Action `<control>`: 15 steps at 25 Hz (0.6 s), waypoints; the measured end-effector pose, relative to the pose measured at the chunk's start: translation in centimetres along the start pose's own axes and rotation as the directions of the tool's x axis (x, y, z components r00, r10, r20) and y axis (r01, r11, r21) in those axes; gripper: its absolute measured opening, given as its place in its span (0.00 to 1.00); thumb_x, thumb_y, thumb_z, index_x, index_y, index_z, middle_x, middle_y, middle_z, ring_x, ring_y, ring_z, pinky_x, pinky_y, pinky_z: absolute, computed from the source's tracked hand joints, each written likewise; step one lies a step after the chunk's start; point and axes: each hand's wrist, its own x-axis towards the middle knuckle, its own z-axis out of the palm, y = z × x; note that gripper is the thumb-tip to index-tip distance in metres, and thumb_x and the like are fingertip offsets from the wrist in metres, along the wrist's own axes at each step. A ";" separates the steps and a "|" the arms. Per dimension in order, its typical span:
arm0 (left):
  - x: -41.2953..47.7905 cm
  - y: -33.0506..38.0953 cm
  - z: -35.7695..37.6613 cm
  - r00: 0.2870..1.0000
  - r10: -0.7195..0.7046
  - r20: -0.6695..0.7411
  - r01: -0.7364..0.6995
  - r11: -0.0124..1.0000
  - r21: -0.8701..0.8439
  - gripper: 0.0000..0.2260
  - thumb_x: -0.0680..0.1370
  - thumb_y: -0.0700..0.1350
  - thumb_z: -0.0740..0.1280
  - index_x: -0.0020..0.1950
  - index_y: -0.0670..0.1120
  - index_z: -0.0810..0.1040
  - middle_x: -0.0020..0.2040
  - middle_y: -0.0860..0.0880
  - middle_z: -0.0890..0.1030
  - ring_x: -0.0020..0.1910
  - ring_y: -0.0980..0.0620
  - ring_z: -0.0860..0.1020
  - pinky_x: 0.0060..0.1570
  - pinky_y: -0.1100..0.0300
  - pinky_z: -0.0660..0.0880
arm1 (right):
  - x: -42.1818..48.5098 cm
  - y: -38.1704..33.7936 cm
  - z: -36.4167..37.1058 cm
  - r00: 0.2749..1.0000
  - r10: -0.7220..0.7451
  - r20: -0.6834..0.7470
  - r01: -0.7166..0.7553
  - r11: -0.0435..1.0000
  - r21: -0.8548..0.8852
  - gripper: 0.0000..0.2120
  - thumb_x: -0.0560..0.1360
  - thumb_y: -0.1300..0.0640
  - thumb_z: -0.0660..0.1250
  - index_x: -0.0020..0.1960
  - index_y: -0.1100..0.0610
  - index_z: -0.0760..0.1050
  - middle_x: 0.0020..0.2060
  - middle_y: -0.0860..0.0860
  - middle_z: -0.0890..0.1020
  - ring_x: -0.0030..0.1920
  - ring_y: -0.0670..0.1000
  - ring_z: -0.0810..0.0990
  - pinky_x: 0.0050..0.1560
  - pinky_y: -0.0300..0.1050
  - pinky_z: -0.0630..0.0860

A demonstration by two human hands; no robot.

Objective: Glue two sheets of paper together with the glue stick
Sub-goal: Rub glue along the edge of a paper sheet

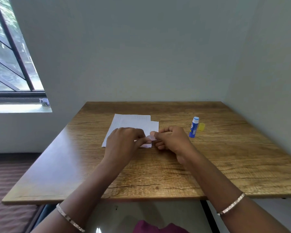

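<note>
Head cam: looks like the peel-apart or line-up step, no gluing yet imo. Left grip (124,140) and right grip (171,138) both pinch the near right corner of the paper sheets (131,121), which lie flat on the table (225,165). Glue stick (193,127) stands uncapped right of the sheets, with the yellow cap (201,126) just beside it. Next, one grip has to let go and reach for it.

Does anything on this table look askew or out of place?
Yes, two small things. The two sheets lie askew: one sticks out past the other at the right edge. The glue stick stands open, with its yellow cap beside it on the table.
</note>
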 end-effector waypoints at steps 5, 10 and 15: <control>-0.2 0.7 -0.1 0.992 0.106 0.063 -0.088 0.967 -0.238 0.30 0.79 0.70 0.50 0.50 0.53 0.86 0.46 0.55 0.87 0.43 0.57 0.82 0.47 0.52 0.74 | -0.2 -0.7 -2.8 0.997 0.083 0.005 -0.082 0.982 0.171 0.14 0.68 0.69 0.78 0.52 0.60 0.82 0.48 0.59 0.88 0.50 0.59 0.87 0.51 0.54 0.86; 0.3 -0.1 0.3 0.992 0.088 -0.089 -0.105 0.970 -0.219 0.10 0.81 0.53 0.65 0.57 0.54 0.83 0.56 0.56 0.84 0.57 0.55 0.80 0.52 0.58 0.73 | -1.8 -0.1 -9.2 0.999 0.037 0.032 -0.039 0.997 0.066 0.12 0.71 0.67 0.76 0.54 0.64 0.83 0.50 0.59 0.88 0.52 0.58 0.87 0.48 0.47 0.83; 0.2 0.9 2.2 0.964 0.106 0.246 -0.068 0.985 -0.156 0.18 0.79 0.61 0.62 0.68 0.61 0.73 0.72 0.58 0.73 0.71 0.53 0.70 0.68 0.45 0.65 | -3.2 0.5 -15.9 0.968 0.191 0.162 -0.177 0.979 -0.099 0.07 0.76 0.65 0.71 0.52 0.64 0.86 0.41 0.57 0.88 0.32 0.46 0.83 0.29 0.39 0.76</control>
